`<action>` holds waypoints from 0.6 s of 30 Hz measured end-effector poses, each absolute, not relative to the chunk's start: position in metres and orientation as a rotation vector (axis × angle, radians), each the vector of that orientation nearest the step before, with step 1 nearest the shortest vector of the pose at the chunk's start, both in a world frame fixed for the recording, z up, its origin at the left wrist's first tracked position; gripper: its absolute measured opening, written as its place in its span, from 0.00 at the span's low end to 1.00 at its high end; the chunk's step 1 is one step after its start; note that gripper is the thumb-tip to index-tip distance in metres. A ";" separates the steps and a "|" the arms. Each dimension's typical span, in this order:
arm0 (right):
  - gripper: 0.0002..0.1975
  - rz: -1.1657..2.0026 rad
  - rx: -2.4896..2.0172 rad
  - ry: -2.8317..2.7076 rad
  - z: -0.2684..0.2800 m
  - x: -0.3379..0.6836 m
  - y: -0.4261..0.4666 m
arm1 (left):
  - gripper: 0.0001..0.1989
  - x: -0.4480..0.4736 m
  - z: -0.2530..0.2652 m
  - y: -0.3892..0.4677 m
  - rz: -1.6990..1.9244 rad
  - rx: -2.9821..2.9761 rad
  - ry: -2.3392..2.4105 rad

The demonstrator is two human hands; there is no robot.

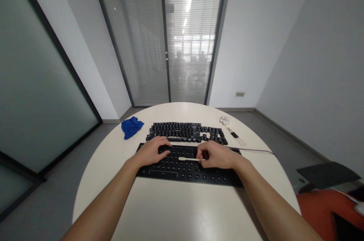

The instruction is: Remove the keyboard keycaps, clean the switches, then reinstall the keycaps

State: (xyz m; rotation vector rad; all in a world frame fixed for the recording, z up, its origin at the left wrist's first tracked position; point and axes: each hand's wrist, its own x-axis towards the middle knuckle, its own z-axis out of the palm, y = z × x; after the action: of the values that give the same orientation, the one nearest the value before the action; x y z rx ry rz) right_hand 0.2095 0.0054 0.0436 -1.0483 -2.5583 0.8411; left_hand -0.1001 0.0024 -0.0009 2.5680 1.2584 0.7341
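Observation:
A black keyboard base [167,165] with its keycaps off lies on the round table in front of me. On its left part rests my left hand [153,151], thumb and fingers apart, holding nothing. My right hand [214,154] is closed in a pinch over the right half of the base. Between its fingers is a thin white cotton swab [186,158], its rounded tip pointing left, just above the key switches. Loose black keycaps [176,130] are laid out in keyboard order behind the base.
A crumpled blue cloth [131,127] lies at the back left of the white table [182,210]. A wad of white tissue [224,120] and a wire keycap puller [234,135] lie at the back right. A dark cable [258,151] runs off the right edge, near an orange chair [321,214].

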 end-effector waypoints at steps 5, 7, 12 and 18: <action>0.06 0.855 -1.045 -2.587 0.044 0.208 0.004 | 0.10 -0.100 -0.001 0.003 0.746 2.564 1.252; 0.06 0.867 -1.060 -2.583 0.043 0.210 0.004 | 0.10 -0.100 -0.001 0.003 0.755 2.564 1.241; 0.06 0.849 -1.056 -2.577 0.043 0.208 0.004 | 0.10 -0.100 0.000 0.002 0.740 2.559 1.259; 0.06 0.808 -0.976 -2.603 0.039 0.201 0.003 | 0.10 -0.099 0.000 0.002 0.747 2.562 1.255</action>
State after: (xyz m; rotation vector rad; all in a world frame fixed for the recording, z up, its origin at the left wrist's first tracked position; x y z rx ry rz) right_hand 0.2007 0.0028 0.0390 -0.9757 -2.6035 0.8083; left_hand -0.0990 0.0022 0.0002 2.5624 1.2548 0.7468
